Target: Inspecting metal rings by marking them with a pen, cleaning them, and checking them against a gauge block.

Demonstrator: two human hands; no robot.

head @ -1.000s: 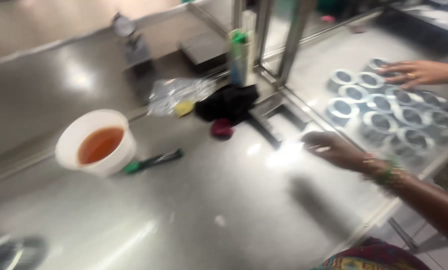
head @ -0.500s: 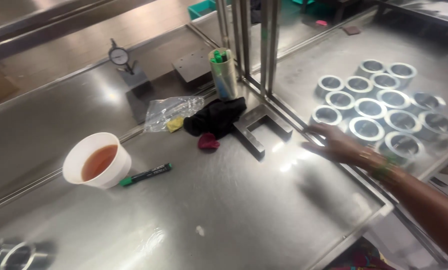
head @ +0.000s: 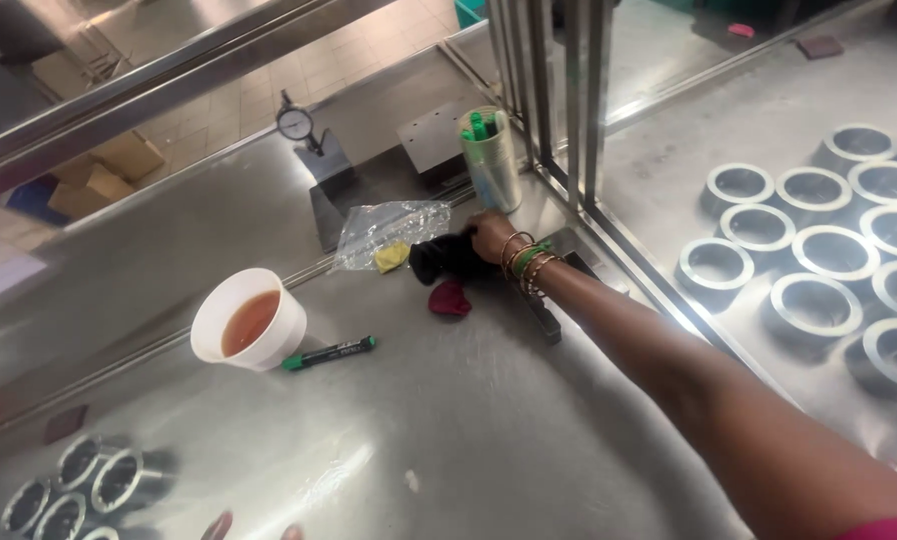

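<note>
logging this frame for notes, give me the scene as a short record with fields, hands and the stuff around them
surface: shiny metal worktable
right hand: right hand reaching out, fingers on a black cloth
left hand: only fingertips at the bottom edge
wrist: bangles
near the cloth: dark red piece, clear plastic bag, clear cup of green markers
left of it: white cup of brown liquid, green marker
right side: metal rings laid in rows
back: dial gauge
</note>
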